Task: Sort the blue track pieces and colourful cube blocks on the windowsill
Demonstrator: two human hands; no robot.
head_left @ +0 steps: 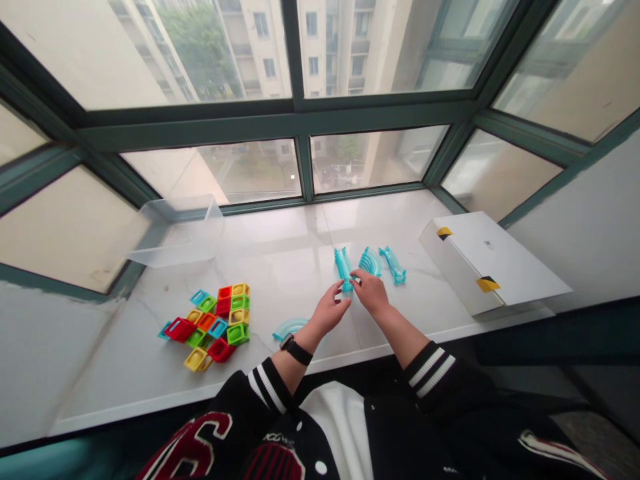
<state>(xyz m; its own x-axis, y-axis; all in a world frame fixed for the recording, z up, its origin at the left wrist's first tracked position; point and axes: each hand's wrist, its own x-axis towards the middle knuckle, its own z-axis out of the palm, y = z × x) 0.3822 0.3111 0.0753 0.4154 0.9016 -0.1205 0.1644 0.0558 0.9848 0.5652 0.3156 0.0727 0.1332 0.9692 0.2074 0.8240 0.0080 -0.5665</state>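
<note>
A translucent blue straight track piece (343, 262) lies lengthwise in front of me on the white sill. At its near end, my left hand (330, 311) pinches the left side with thumb and fingers. From the other side my right hand (371, 292) closes its fingers on the same end. My fingers partly cover that end. Just beyond my right hand sits a curved blue track piece (371, 261), with another straight blue track piece (393, 265) to its right. A second curved track piece (290, 327) is partly hidden behind my left wrist.
Colourful plastic blocks (207, 323) in red, yellow, green, orange and blue cluster at the left. A clear plastic bin (183, 233) stands at the back left. A white box (493, 257) with yellow-black tape is at the right. Windows (300, 123) border the marble-patterned sill (270, 247).
</note>
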